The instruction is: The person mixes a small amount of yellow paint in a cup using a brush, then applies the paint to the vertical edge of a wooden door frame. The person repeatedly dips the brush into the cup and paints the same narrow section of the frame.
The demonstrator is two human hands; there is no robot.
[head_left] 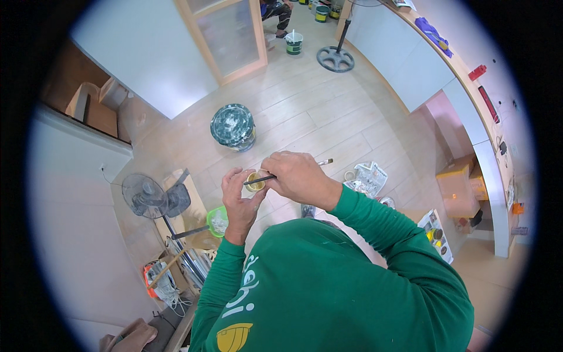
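Note:
My left hand [239, 199] is wrapped round a small cup [254, 186] with yellowish contents, held up in front of my chest. Above it, my right hand [291, 176] is closed on a paintbrush [326, 162]. The brush's bristle end sticks out to the right of my fist. Its dark handle end reaches left across the cup's mouth; whether the tip touches the contents I cannot tell. On the floor beyond my hands stands a bucket with a paint-smeared dark green lid [233, 125].
A standing fan [143, 195] and a green bowl [218, 222] are at the left. Newspaper [370, 178] with small containers lies at the right. Farther off are a green-and-white bucket [294, 43] and a round black stand base [335, 59]; another person's leg shows beyond the door.

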